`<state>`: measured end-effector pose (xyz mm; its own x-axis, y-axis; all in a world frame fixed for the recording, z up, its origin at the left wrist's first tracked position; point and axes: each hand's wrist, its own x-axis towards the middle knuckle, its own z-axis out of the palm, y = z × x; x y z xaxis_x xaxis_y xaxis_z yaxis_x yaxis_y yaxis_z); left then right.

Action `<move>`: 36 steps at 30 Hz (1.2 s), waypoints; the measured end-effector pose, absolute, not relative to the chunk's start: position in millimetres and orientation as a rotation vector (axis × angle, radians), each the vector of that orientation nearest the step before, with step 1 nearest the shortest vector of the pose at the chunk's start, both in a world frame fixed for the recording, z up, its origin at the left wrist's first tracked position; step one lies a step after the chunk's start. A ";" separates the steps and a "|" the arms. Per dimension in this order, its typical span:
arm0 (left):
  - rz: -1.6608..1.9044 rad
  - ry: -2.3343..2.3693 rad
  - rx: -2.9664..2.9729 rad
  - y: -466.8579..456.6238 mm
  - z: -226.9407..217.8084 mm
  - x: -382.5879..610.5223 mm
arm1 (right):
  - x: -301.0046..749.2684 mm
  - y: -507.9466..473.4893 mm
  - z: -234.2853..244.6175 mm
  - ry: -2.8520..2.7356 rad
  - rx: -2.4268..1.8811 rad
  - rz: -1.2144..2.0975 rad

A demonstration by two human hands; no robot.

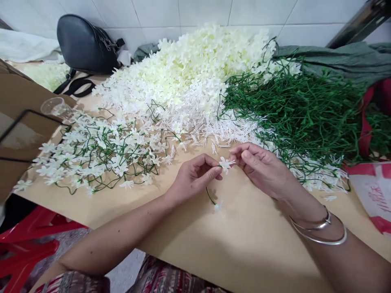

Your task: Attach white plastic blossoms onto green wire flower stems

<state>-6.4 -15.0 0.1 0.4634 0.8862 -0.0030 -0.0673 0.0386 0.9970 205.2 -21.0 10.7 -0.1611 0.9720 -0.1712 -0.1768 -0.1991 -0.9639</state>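
My left hand is closed in a pinch on the green stem of an artificial flower, just behind its white petals. White stamens stick out of the flower toward my right hand. From below the left fingers hangs a thin green stem with a second pale bloom at its end, slightly blurred. My right hand is loosely curled beside the stamen tips, thumb a little apart from the index finger, with nothing visible between them. A loose pile of white flowers on green stems lies to the left of my left hand.
Behind my hands lie a heap of cream petals, scattered white stamens and a mound of green stems. A clear plastic cup, a cardboard box and a black bag stand left. A red-white bag is right.
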 end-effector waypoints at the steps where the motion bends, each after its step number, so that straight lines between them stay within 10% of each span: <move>1: 0.878 0.806 1.311 -14.6 0.9 -6.8 | 204.0 -21.6 10.6 -1.047 -1.104 1.544; 11: 0.982 0.992 1.676 -11.5 28.8 -23.5 | 203.3 -20.0 1.0 -1.216 -1.083 1.479; 20: 0.859 2.241 2.581 -14.1 95.9 -127.7 | 204.4 -17.4 3.0 -1.336 -1.062 1.506; 36: 0.935 1.345 2.730 54.6 6.5 22.3 | 191.5 -25.0 -18.8 -1.644 -1.192 0.576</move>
